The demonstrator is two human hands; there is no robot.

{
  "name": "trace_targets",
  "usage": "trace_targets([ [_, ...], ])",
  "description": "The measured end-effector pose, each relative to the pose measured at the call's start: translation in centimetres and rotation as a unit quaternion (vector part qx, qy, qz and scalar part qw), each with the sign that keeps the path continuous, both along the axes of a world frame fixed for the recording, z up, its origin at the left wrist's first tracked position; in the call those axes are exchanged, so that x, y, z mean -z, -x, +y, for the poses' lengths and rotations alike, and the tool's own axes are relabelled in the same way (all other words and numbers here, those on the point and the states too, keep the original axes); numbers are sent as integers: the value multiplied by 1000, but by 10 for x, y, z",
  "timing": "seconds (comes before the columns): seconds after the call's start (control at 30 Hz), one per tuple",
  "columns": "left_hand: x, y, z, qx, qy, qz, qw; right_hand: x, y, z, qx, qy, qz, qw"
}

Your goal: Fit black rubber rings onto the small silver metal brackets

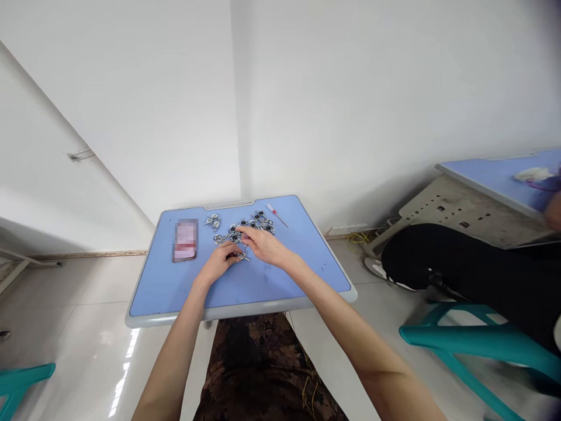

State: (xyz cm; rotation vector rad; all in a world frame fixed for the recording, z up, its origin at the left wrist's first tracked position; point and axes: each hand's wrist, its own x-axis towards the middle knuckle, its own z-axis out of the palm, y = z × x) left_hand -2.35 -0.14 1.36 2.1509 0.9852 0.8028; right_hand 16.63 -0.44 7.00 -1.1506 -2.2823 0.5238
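Observation:
My left hand (222, 259) is closed, with its fingertips pinching a small silvery metal fitting (246, 258) against the blue table. My right hand (263, 244) is closed around what looks like a small screwdriver (245, 248). Its thin shaft points down at that fitting, and most of the handle is hidden by the fingers. Just beyond both hands lies a loose pile of similar metal fittings (268, 228), several with black round parts. A smaller group of fittings (213, 221) sits apart, farther back on the left.
The small blue table (272, 286) has a grey rim and stands by a white wall. A phone (184, 241) lies at its left, a red-and-white-handled screwdriver (277, 215) at the back right. A person in black trousers (421, 257) sits at right near a teal stool (464, 339).

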Motion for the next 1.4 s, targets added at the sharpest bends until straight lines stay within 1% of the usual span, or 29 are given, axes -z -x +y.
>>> trace_targets([
  [0.2,3,0,0,-4,12,4,1000,0,1,0,41,-43,-55,997],
  [0.33,4,0,1,-4,5,10,1000,3,4,1,51,-57,-63,995],
  [0.7,12,-5,2,-1,-4,24,1000,8,3,6,76,-37,-68,994],
  [0.9,11,-3,5,-4,7,16,1000,2,7,9,88,-25,-68,993],
  [1.1,9,2,8,6,15,3,1000,-2,17,23,119,-6,-103,988],
  [1.4,10,5,11,10,-2,10,1000,1,26,41,122,3,-120,985],
])
